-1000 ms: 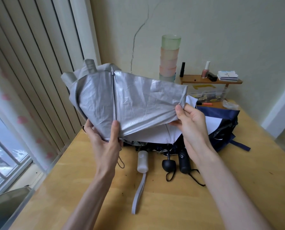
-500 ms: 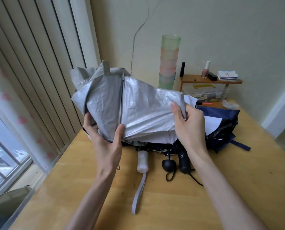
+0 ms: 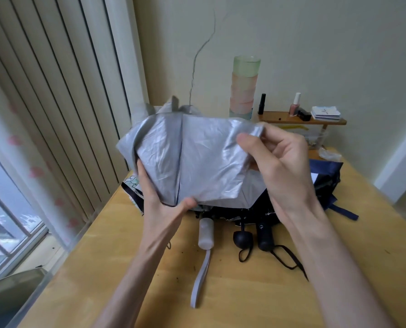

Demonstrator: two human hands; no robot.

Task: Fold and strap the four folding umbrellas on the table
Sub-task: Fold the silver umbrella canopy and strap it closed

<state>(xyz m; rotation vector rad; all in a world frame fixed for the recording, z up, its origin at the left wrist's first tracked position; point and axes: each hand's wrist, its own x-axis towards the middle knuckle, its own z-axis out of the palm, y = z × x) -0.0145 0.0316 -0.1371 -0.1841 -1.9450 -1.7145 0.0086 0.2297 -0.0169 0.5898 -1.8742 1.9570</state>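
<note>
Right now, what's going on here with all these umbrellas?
A person is folding a silver umbrella held above the wooden table. The left hand grips the gathered lower end of its canopy, while the right hand pinches the fabric's upper right edge. The other umbrellas lie loosely heaped on the table behind it, not yet folded, with a white handle, a round black handle and a black cylindrical handle pointing toward the person.

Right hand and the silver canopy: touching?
Touching. The head view shows the right hand pinching a corner of the silver canopy between thumb and fingers, with no gap.
</note>
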